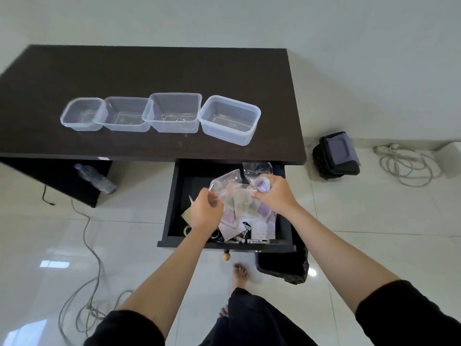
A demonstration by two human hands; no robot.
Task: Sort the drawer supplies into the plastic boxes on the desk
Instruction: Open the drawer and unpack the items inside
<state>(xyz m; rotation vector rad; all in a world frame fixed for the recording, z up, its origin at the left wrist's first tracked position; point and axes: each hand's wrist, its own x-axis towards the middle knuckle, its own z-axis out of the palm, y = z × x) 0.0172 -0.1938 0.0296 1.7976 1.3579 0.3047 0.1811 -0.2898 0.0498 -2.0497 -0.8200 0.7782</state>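
Several clear plastic boxes (229, 119) stand in a row on the dark desk (149, 71); none holds anything. Below the desk's front edge the drawer (172, 203) is pulled out. Over it, my left hand (205, 212) and my right hand (273, 193) both pinch a clear plastic bag (233, 193) with beige and purple paper slips inside. Under the bag lie more supplies (259, 231): cards, tape rolls, small packets, partly hidden by my hands.
A plastic bottle (96, 179) lies under the desk at left. Cables (87, 270) run across the tiled floor at left; another coil (406, 166) lies at right. A black bin (336, 156) stands right of the desk, a black bag (283, 268) below the drawer.
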